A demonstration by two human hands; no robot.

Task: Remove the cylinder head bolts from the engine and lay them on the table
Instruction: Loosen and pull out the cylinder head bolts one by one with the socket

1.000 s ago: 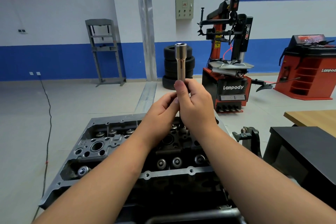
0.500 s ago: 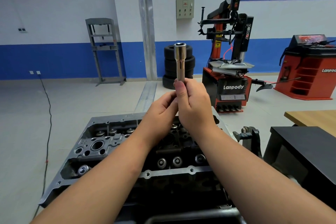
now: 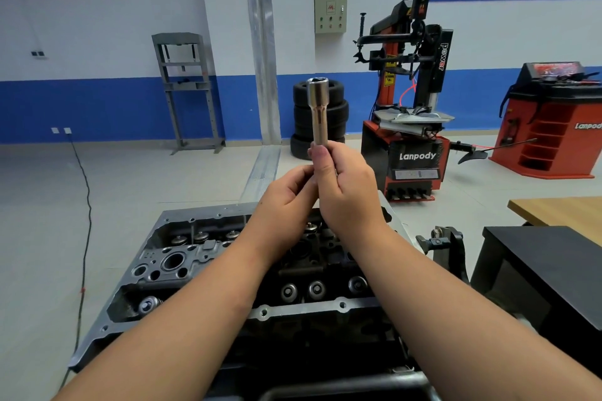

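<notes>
Workshop floor, engine [image 3: 228, 270] near: right hand [image 3: 345, 192] grips upright deep socket [image 3: 318, 114], left hand [image 3: 286, 198] pinching its base; rigid, smooth steel, likely slippery.

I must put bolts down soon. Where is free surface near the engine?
Free: the wooden table corner at far right, and the black stand's top below it, right of the clamp. Crowded: the cylinder head, under both hands gripping the long socket.
</notes>
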